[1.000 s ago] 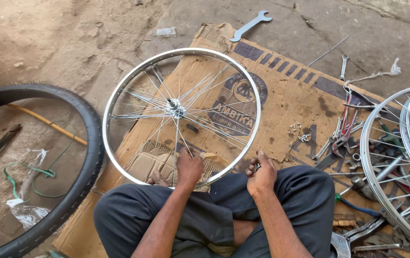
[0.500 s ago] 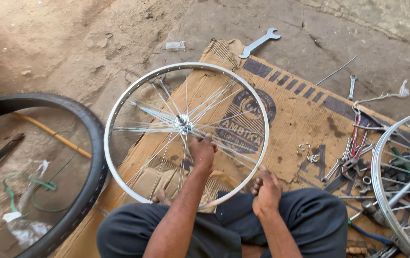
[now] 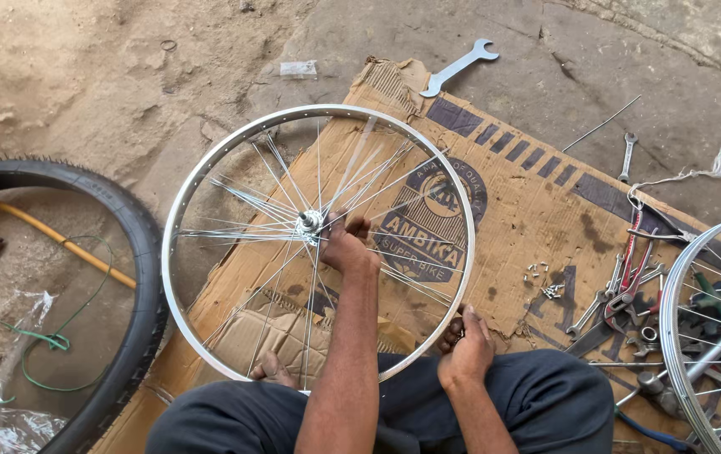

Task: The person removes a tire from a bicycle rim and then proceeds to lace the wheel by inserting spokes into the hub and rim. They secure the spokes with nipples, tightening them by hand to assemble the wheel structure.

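A silver spoked bicycle wheel (image 3: 209, 168) lies flat on a sheet of brown cardboard (image 3: 537, 219) in front of my crossed legs. My left hand (image 3: 348, 245) reaches into the wheel, its fingers closed on spokes right beside the hub (image 3: 310, 222). My right hand (image 3: 465, 351) sits at the near right of the rim with its fingers curled over the edge. A bare toe (image 3: 272, 366) shows under the near rim.
A black tyre (image 3: 138, 252) with a yellow stick (image 3: 58, 240) lies to the left. Two more wheels (image 3: 697, 336) are at the right, beside wrenches, red pliers (image 3: 629, 282) and small nipples (image 3: 545, 282). A large spanner (image 3: 457, 67) lies on the far ground.
My left hand has gone from the near rim forward through the spokes to the hub. My right hand has stayed at the near right of the rim. My view has shifted slightly.
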